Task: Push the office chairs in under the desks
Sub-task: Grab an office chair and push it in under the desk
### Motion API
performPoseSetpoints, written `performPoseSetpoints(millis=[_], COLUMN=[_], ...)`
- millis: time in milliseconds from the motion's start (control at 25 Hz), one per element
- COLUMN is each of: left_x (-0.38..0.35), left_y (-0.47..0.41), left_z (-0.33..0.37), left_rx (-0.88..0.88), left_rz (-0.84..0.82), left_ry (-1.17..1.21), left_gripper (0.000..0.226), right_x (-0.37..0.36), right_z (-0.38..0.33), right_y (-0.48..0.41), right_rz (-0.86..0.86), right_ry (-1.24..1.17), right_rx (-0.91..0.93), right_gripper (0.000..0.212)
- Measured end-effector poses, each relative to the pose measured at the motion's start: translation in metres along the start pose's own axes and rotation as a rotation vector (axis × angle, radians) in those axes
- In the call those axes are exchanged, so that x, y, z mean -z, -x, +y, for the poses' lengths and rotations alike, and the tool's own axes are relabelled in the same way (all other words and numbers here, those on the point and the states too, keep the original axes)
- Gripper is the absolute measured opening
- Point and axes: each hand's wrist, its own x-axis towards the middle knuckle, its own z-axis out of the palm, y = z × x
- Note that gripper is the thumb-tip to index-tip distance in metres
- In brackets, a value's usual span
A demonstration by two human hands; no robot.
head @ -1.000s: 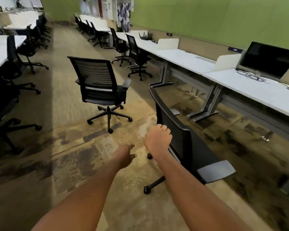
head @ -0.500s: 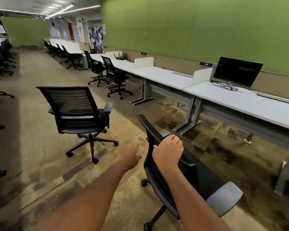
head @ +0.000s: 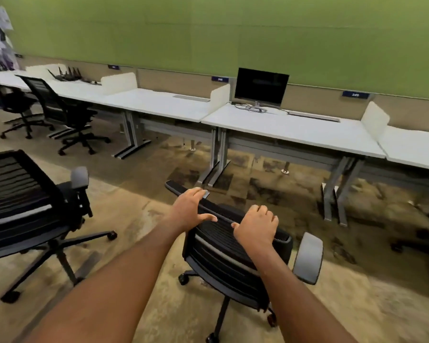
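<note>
A black mesh office chair with grey armrests stands on the carpet just in front of me, its back towards me. It faces the white desk along the green wall, about a metre short of it. My right hand is curled over the right part of the backrest's top edge. My left hand lies on the left part of that edge, fingers spread and thumb out, not closed around it. A second black chair stands out in the aisle at the left.
A dark monitor with cables stands on the desk ahead. Grey desk legs frame the gap under it. Two more chairs sit at the desks at far left. Part of another chair base shows at the right edge.
I have turned right to face the desks, and the chair's back now squares up to me. My left hand has come up from beside the chair onto its top edge; my right hand stays on it.
</note>
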Motion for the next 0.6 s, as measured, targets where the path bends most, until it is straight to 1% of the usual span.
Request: performPoseSetpoints(millis=[80, 120, 160, 200, 280, 400, 600], left_x=[-0.002, -0.006, -0.012, -0.018, -0.028, -0.037, -0.044], left_y=[-0.023, -0.033, -0.041, -0.05, -0.066, -0.091, -0.134], left_z=[-0.012, -0.016, -0.02, -0.022, -0.027, -0.033, -0.041], left_rx=[-0.036, -0.065, -0.108, -0.159, -0.234, -0.271, -0.323], left_rz=[-0.168, -0.252, -0.316, -0.342, -0.279, -0.177, -0.133], left_ry=[-0.025, -0.053, -0.098, -0.152, -0.22, -0.221, -0.198], left_gripper=[0.105, 0.107, 0.11, 0.113, 0.117, 0.12, 0.112], right_x=[-0.011, -0.018, -0.026, -0.034, -0.039, -0.04, -0.055], right_z=[0.007, 0.011, 0.016, 0.021, 0.023, 0.022, 0.016], right_y=[-0.004, -0.002, 0.0, 0.001, -0.007, -0.033, -0.064], right_rz=[-0.098, -0.116, -0.076, -0.008, 0.093, 0.116, 0.19], right_ry=[-0.012, 0.01, 0.04, 0.058, 0.073, 0.083, 0.082], right_rx=[0.004, 0.026, 0.049, 0.059, 0.044, -0.01, -0.067], right_gripper=[0.084, 0.083, 0.077, 0.069, 0.057, 0.044, 0.035])
